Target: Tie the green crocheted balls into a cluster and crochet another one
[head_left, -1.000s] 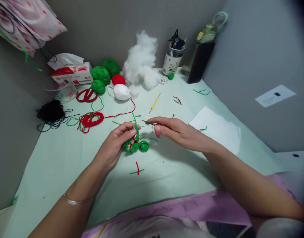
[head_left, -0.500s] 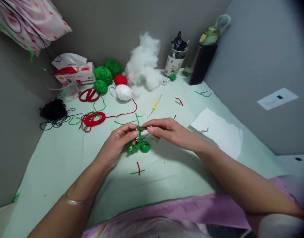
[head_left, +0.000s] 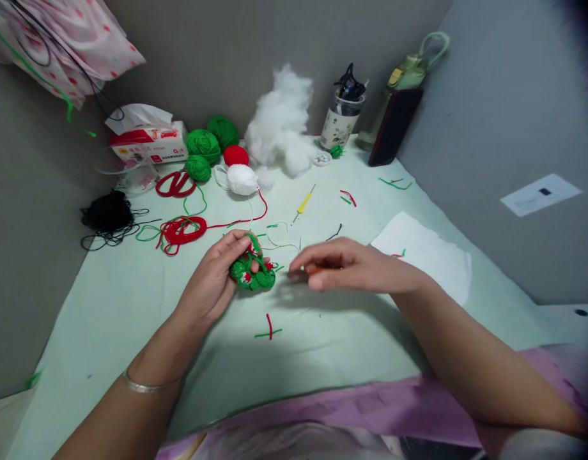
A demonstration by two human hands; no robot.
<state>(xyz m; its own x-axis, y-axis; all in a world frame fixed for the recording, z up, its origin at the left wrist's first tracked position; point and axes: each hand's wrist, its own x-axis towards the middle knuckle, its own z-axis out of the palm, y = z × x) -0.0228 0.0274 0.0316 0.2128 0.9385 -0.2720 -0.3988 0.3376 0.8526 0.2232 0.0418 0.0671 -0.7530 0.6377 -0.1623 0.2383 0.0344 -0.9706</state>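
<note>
My left hand (head_left: 217,268) is closed around a small green crocheted piece (head_left: 263,280) with red and white spots. A green loop of it rises between thumb and forefinger, and part of the piece is hidden behind the fingers. My right hand (head_left: 344,265) hovers to the right of the piece, apart from it. Its forefinger and thumb are spread, the other fingers curl beneath, and the fingertips are slightly blurred. Thin white yarn (head_left: 279,246) runs over the table between the hands.
Beyond my hands lie a yellow-handled crochet hook (head_left: 304,203), red yarn (head_left: 181,231), red scissors (head_left: 176,184), black yarn (head_left: 107,212) and green yarn balls (head_left: 202,147). White stuffing (head_left: 282,124), a pen cup (head_left: 340,124) and a bottle (head_left: 406,73) stand behind. White paper (head_left: 425,255) lies right.
My right hand has pulled away from the green piece, moving right and slightly down. In my left hand the piece has turned, showing more red and white spots.
</note>
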